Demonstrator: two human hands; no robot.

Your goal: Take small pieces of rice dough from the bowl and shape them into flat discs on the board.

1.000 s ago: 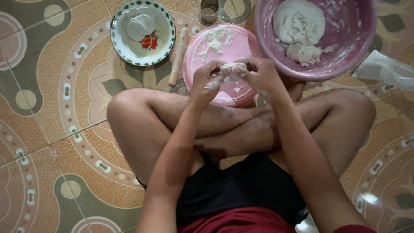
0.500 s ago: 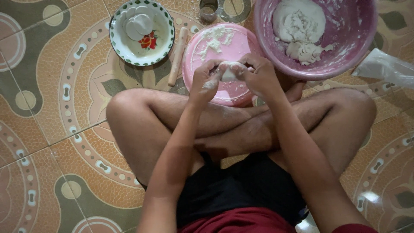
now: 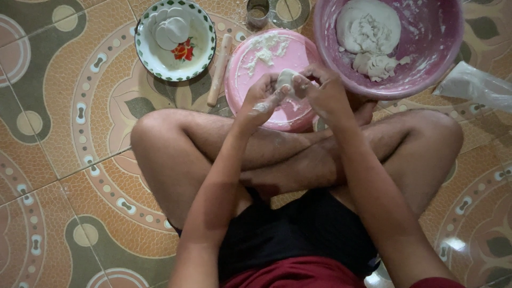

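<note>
I sit cross-legged on a patterned tile floor. My left hand (image 3: 261,100) and my right hand (image 3: 322,92) are closed together around a small lump of white dough (image 3: 286,79), pinching it between the fingers. Both hands hover over an upturned pink round lid (image 3: 256,66) dusted with flour and dough scraps. Flour coats my left fingers.
A big pink basin (image 3: 426,69) at the upper right holds a large mass of white dough (image 3: 368,32). A white enamel plate (image 3: 200,53) with flat dough discs lies at the upper left. A wooden rolling pin (image 3: 220,69) rests between plate and lid. A small metal cup (image 3: 258,12) stands behind; clear plastic (image 3: 472,85) lies right.
The hands keep working the dough lump with small finger shifts, staying in about the same spot over the pink lid. Nothing else has moved.
</note>
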